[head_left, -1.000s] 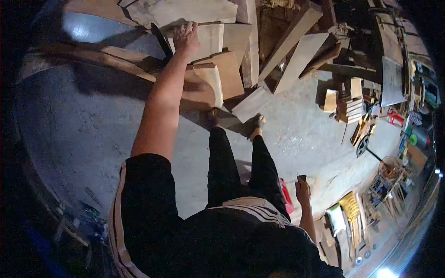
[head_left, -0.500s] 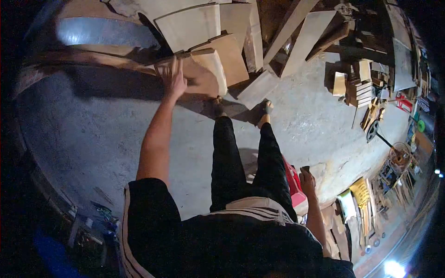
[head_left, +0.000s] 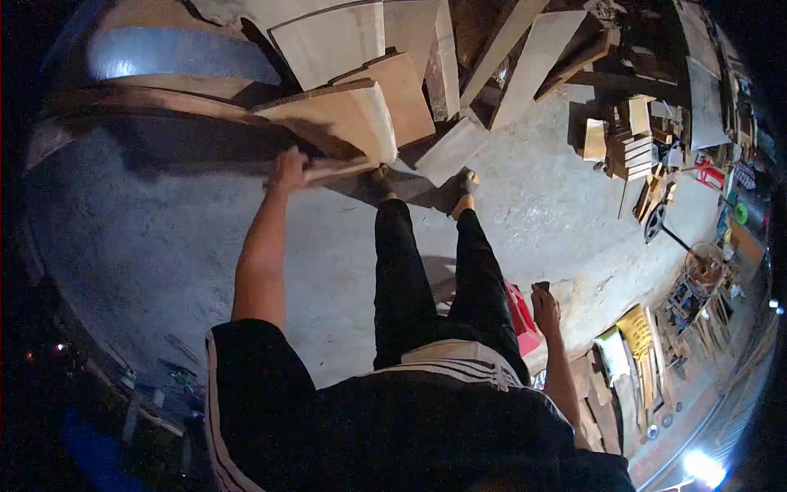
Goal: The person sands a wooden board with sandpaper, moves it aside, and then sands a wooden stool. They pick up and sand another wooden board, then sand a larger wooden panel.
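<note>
My left hand (head_left: pixel 288 170) is closed at the end of a wooden board (head_left: pixel 340 170), which shows nearly edge-on and is slightly blurred. Just beyond it, a broad tan board (head_left: pixel 332 111) with a pale rough edge leans on the pile. Behind that are another brown board (head_left: pixel 398 92) and a large pale panel (head_left: pixel 328 45). Low at my right side, my right hand (head_left: pixel 547 312) is closed round a small dark object (head_left: pixel 540 286); its kind is too small to tell.
A short grey plank (head_left: pixel 452 152) lies by my feet. Long planks (head_left: pixel 537 70) lean at the back. Stacked wood blocks (head_left: pixel 631 156) stand to the right, near a fan-like round frame (head_left: pixel 705 269). A red stool-like thing (head_left: pixel 520 320) is beside my right leg.
My left hand has moved down and left from the face of the boards, and the board with it has tilted edge-on. My right hand stays low, still holding the dark object.
</note>
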Demonstrator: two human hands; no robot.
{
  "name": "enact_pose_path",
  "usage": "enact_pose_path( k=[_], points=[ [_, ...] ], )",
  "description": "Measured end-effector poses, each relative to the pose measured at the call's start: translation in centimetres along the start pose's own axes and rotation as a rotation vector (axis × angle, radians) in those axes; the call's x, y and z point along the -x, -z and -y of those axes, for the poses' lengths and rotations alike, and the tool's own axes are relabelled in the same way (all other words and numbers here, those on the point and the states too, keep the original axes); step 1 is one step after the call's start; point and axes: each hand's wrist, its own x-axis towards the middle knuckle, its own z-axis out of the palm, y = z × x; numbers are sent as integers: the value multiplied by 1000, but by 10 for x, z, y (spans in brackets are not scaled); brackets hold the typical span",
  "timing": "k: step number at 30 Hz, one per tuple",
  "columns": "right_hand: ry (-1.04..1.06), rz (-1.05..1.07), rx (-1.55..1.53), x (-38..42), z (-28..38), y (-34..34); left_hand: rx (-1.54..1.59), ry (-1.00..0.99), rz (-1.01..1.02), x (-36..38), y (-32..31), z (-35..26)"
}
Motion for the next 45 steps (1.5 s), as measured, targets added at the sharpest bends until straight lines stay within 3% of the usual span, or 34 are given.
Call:
enact_pose_path(
  k=[2, 4, 5, 9, 11, 13, 15, 17, 21, 22, 23, 25, 26, 29, 31, 33, 34, 37, 38, 39, 41, 42, 44, 45],
  points=[
    [20, 13, -5, -3, 6, -5, 139, 166, 118, 37, -44, -1],
    [71, -37, -36, -5, 2, -10, 159, 37, 129, 84, -26, -40],
    [123, -73, -66, -5, -4, -18, 183, 83, 179, 91, -32, -58],
    [-59, 94, -38, -4, 49, 7, 125, 110, 279, 106, -24, -103],
    [-21, 17, -107, 9, 44, 7, 149, 212, 240, 90, -5, -120],
    [80, -201, -159, 16, 29, 1, 160, 157, 221, 74, 12, -120],
    [22, -185, -198, 28, 32, 9, 153, 114, 203, 81, 39, -115],
    [40, -261, -248, 33, 21, 2, 395, 78, 138, 93, 70, -112],
    [6, -330, -147, 32, -13, -25, 545, -20, -1, 145, 155, -135],
    [-35, -313, -207, 29, -21, -31, 755, 4, 91, 134, 133, -116],
    [-50, -330, -238, 27, -30, -42, 723, -17, 90, 141, 161, -134],
    [-71, -391, -224, 18, -49, -59, 842, -283, -113, 173, 244, -202],
    [-186, -325, -247, 14, -52, -57, 883, -236, -103, 179, 262, -220],
    [-105, -391, -234, -10, -94, -81, 1094, -161, -110, 194, 307, -281],
    [-15, -468, -312, -30, -116, -74, 1065, -125, -121, 212, 340, -327],
    [-124, -295, -478, -47, -138, -54, 1197, -93, -126, 223, 356, -370],
    [-93, -389, -550, -73, -157, -57, 1238, -77, -141, 222, 369, -396],
    [-358, -64, -1249, -87, -172, 15, 1286, -104, -160, 227, 395, -477],
    [-141, -124, -1531, -95, -186, 4, 1322, -67, -114, 226, 402, -493],
    [-241, 105, -1798, -81, -180, 52, 1362, -32, -71, 224, 407, -511],
    [-82, -72, -2102, -56, -163, 111, 1351, -73, -64, 224, 414, -556],
    [-62, -85, -2099, -61, -178, 114, 1362, -46, -24, 224, 416, -577],
    [94, -31, -2517, -74, -204, 116, 1369, -45, 0, 220, 412, -606],
    [120, -50, -2513, -69, -219, 121, 1372, -71, -4, 219, 413, -621]
  ],
)
